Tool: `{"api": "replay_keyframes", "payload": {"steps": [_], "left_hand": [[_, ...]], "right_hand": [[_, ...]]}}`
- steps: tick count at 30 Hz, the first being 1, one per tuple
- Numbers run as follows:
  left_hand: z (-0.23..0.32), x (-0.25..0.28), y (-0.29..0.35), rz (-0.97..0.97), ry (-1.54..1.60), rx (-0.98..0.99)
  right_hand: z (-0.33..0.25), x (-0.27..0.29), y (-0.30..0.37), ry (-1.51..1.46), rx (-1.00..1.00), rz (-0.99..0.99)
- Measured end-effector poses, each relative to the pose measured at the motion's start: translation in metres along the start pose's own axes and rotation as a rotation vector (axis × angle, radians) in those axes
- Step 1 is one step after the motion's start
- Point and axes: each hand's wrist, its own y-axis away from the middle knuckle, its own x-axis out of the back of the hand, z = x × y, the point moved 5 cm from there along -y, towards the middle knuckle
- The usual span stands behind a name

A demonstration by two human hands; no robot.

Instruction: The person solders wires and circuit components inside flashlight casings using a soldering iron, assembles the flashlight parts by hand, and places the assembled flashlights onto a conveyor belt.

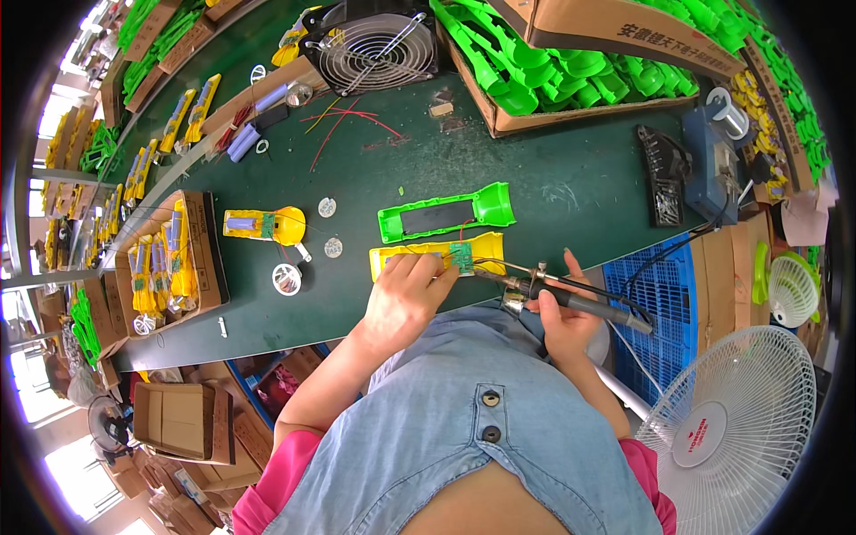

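**Soldering at the green board in the yellow shell**

Work piece: long yellow plastic housing half (pixel 437 254), lying flat on the dark green surface (pixel 553 192) at its near edge. A small green circuit board (pixel 461 256) sits in the housing, towards its right end.

Left hand (pixel 406 299): fingers curled and pressed down on the housing just left of the board, pinning it. Right hand (pixel 563 312): wrapped shut around the dark handle of the soldering iron (pixel 557 292), held like a pen; the metal tip points left and meets the board's right edge.

Judgement on doing it well: keep the left hand's fingers firm on the housing but clear of the tip, which is very close to them. Steady the right hand against the surface edge. A thin red wire near the board could get in the tip's way.

Around the housing:
- Just behind it, an empty bright green plastic housing half (pixel 446 214) with a dark opening.
- To its left, a partly assembled yellow housing with round head (pixel 265 225) and small round discs (pixel 327 207).
- Far left, a cardboard tray of yellow units (pixel 169 263).
- Behind, a black wire-guarded fan (pixel 374 45) and a cardboard box of green parts (pixel 571 76).
- To its right, the blue soldering station (pixel 713 165); its cable trails towards the right hand and may tug.
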Motion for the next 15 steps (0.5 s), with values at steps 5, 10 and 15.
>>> {"api": "replay_keyframes", "payload": {"steps": [5,10,15], "left_hand": [[0.001,-0.001,0.002,-0.026,0.03,-0.008],[0.0,0.0,0.001,-0.013,0.04,-0.007],[-0.001,0.0,0.0,-0.004,0.054,0.001]], "right_hand": [[-0.001,-0.002,0.001,0.038,0.0,0.017],[0.012,0.003,0.004,0.134,0.089,-0.067],[0.006,-0.002,0.004,0.051,0.055,0.01]]}}
